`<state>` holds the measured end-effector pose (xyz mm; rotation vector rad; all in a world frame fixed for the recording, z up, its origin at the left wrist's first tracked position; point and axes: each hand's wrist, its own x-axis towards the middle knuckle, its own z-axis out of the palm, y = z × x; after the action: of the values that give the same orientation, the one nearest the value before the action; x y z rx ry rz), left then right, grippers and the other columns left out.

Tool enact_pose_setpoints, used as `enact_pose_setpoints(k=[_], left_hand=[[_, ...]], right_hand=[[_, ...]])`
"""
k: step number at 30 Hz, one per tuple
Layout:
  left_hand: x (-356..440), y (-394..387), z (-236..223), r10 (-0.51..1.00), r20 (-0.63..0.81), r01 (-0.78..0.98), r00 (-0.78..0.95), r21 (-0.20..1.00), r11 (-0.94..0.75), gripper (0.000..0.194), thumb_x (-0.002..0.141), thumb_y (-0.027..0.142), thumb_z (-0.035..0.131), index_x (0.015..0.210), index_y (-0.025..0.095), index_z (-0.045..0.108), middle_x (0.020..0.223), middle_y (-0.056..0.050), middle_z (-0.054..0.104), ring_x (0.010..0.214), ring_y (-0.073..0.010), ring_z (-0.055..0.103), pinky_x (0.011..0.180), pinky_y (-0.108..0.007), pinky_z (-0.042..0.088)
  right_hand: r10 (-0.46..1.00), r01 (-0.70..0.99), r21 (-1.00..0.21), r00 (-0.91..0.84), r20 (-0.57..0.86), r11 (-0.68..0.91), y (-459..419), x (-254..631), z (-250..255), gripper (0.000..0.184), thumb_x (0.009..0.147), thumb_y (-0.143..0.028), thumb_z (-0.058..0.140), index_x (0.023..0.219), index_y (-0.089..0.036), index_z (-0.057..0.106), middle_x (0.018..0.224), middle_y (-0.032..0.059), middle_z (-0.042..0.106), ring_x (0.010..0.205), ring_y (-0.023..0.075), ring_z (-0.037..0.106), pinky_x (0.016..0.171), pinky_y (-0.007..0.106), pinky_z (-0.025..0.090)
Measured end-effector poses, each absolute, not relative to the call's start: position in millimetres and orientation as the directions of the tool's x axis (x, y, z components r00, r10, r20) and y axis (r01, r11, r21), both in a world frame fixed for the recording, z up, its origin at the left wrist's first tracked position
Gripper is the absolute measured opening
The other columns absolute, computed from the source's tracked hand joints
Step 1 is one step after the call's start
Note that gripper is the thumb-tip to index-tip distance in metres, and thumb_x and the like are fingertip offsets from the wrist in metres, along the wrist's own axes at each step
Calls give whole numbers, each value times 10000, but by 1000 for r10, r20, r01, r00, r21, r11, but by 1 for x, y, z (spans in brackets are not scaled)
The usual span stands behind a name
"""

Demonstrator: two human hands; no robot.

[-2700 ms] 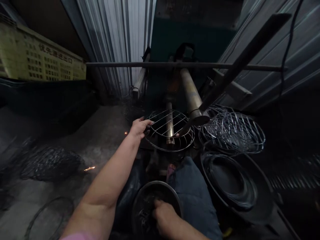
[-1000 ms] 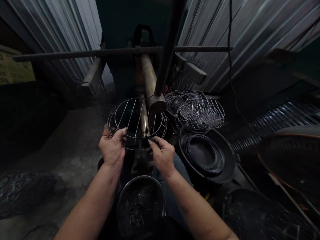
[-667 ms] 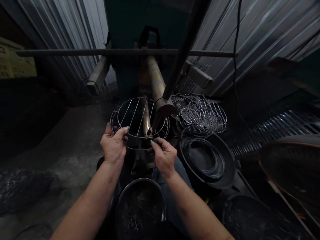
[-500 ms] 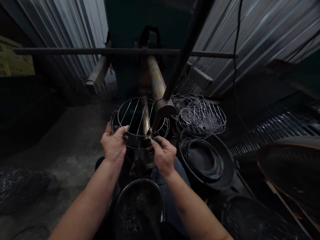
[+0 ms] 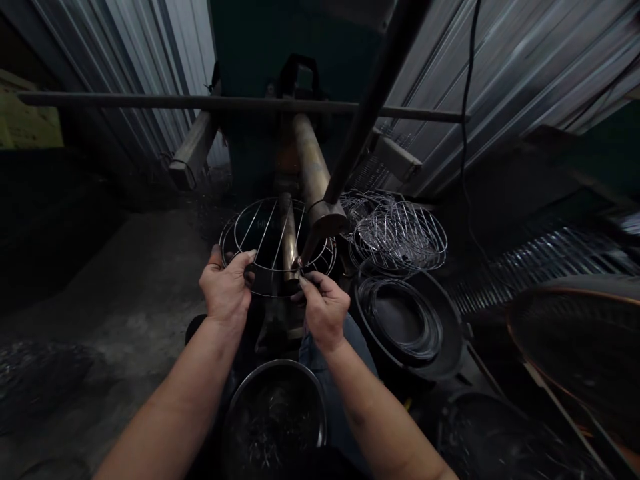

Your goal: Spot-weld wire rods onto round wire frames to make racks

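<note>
A round wire rack [image 5: 269,233] with straight crossbars and a second ring below is held level in front of me. My left hand [image 5: 226,285] is closed on its left rim, thumb on top. My right hand [image 5: 325,307] is pinched at the near rim, beside the tip of the lower metal rod [image 5: 289,233]. Whether a small piece of wire is also between those fingertips is hidden. The rack surrounds the lower rod, and its near rim lies at the joint under the thick upper metal cylinder [image 5: 313,163] and its slanting dark bar [image 5: 370,113].
Finished-looking wire racks [image 5: 400,233] are piled to the right. Below them, a black pan [image 5: 453,333] holds coiled wire rings [image 5: 430,327]. A metal bowl [image 5: 320,393] with small wire bits sits between my legs. A horizontal bar [image 5: 150,101] crosses ahead; a cable [image 5: 465,133] hangs at right.
The view has shifted slightly, moving the scene a little to the left. Both hands keep the same grip on the rack, which stays at the rod.
</note>
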<state>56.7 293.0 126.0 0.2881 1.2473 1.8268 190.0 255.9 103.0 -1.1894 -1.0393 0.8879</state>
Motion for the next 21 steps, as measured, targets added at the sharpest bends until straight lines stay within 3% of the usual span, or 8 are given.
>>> enact_pose_setpoints(k=[21], left_hand=[[59, 293, 130, 795, -237, -510, -558, 854, -103, 497, 476, 178, 788, 899, 195, 528, 728, 38, 498, 558, -79, 478, 442, -190, 307]], right_hand=[[965, -65, -996, 260, 37, 56, 263, 194, 115, 190, 748, -347, 633, 736, -157, 635, 521, -40, 569, 450, 132, 563, 449, 230, 445]])
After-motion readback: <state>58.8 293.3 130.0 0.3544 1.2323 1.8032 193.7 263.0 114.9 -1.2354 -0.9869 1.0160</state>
